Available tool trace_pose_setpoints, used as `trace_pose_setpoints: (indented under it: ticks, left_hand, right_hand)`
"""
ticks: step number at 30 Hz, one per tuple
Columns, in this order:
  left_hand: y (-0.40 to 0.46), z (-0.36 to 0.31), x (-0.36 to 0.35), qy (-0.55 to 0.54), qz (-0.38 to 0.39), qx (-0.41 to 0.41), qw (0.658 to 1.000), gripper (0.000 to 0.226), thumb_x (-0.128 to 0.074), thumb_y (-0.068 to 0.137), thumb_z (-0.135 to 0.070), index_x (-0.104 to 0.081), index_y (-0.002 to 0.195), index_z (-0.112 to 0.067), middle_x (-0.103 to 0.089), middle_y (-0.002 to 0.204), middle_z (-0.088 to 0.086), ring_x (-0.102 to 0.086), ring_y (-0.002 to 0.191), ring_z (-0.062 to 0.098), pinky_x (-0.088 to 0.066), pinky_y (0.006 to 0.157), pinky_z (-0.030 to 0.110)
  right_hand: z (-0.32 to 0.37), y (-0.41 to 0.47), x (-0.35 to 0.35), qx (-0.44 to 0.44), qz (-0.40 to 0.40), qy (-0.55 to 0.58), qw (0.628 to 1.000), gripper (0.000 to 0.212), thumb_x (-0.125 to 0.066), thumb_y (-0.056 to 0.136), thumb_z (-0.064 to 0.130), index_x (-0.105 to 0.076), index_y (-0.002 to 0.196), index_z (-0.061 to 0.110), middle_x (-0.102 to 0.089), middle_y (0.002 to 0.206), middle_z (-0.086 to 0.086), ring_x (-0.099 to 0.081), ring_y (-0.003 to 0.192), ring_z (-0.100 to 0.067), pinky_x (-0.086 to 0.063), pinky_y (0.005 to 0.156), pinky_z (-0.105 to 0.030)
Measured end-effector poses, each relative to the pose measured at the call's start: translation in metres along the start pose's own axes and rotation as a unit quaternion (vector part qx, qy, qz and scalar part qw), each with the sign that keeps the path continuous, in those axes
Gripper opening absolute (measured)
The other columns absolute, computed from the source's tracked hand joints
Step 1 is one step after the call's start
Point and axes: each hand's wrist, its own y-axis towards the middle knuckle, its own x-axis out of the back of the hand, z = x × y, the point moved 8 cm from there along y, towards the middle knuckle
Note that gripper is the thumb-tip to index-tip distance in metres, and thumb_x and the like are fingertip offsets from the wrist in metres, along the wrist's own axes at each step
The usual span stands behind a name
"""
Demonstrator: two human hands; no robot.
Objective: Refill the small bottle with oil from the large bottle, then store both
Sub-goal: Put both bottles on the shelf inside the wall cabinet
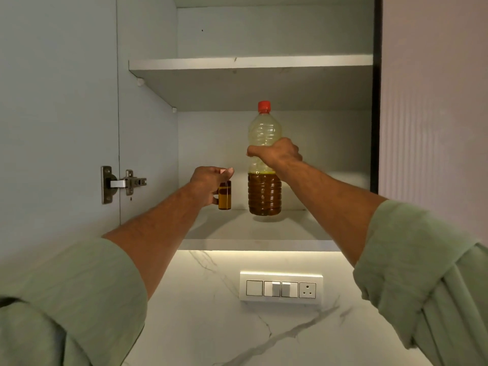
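Now left hand (208, 184) grips small bottle (224, 196); right hand (277, 153) grips large bottle (264, 192) over shelf (253, 244).

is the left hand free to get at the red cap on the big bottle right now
Probably not: the left hand is holding the small bottle. The red cap itself stands uncovered, above the right hand gripping the big bottle.
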Motion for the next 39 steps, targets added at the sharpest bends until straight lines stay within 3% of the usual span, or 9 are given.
trace_pose_setpoints:
  ticks: [8,14,21,30,35,39]
  left_hand:
    - [-0.004,0.009,-0.005,0.003,0.024,0.000,1.000,0.047,-0.070,0.093,-0.024,-0.056,0.134,-0.005,-0.064,0.116,0.013,-0.061,0.108,0.034,-0.048,0.096,0.060]
    - [-0.008,0.022,-0.007,0.014,0.031,0.029,0.999,0.049,-0.069,0.093,-0.024,-0.055,0.137,-0.006,-0.061,0.133,0.016,-0.056,0.125,0.039,-0.044,0.103,0.062]
    - [-0.010,0.021,-0.006,0.021,0.032,0.028,0.999,0.050,-0.071,0.091,-0.021,-0.055,0.137,-0.008,-0.058,0.139,0.015,-0.051,0.131,0.040,-0.041,0.106,0.064]
    - [-0.012,0.018,0.002,0.084,-0.002,0.016,0.996,0.073,-0.078,0.085,-0.028,-0.046,0.148,-0.009,-0.046,0.152,0.015,-0.050,0.133,0.041,-0.047,0.105,0.058]
    - [-0.019,0.009,0.022,0.111,-0.047,-0.029,0.992,0.080,-0.081,0.081,-0.037,-0.044,0.150,-0.018,-0.037,0.160,0.011,-0.039,0.143,0.039,-0.039,0.111,0.051]
    - [-0.039,-0.003,0.037,0.123,-0.081,-0.056,0.988,0.075,-0.079,0.083,-0.038,-0.046,0.148,-0.020,-0.040,0.158,0.010,-0.040,0.143,0.036,-0.040,0.111,0.048]
  right_hand:
    - [-0.017,-0.007,-0.013,-0.005,-0.004,-0.015,1.000,0.082,-0.081,0.067,0.062,-0.052,0.130,0.019,-0.059,0.114,-0.004,-0.060,0.100,-0.024,-0.055,0.086,-0.036]
    - [-0.017,-0.008,-0.014,-0.008,0.020,-0.006,1.000,0.086,-0.085,0.068,0.060,-0.051,0.134,0.017,-0.058,0.118,-0.006,-0.060,0.106,-0.026,-0.056,0.093,-0.043]
    - [-0.024,-0.013,-0.019,-0.002,0.022,-0.002,1.000,0.082,-0.086,0.067,0.062,-0.052,0.127,0.018,-0.061,0.111,-0.005,-0.064,0.097,-0.024,-0.058,0.086,-0.039]
    - [-0.029,-0.027,-0.017,-0.005,0.036,-0.002,0.999,0.084,-0.086,0.068,0.062,-0.050,0.129,0.019,-0.062,0.114,-0.005,-0.064,0.100,-0.023,-0.058,0.085,-0.036]
    - [-0.032,-0.037,-0.009,-0.012,0.053,-0.019,0.998,0.085,-0.083,0.071,0.062,-0.046,0.133,0.018,-0.060,0.117,-0.005,-0.064,0.100,-0.022,-0.056,0.083,-0.035]
    - [-0.027,-0.049,0.007,-0.012,0.054,-0.007,0.998,0.082,-0.082,0.075,0.060,-0.046,0.133,0.016,-0.060,0.117,-0.006,-0.062,0.096,-0.021,-0.051,0.071,-0.031]
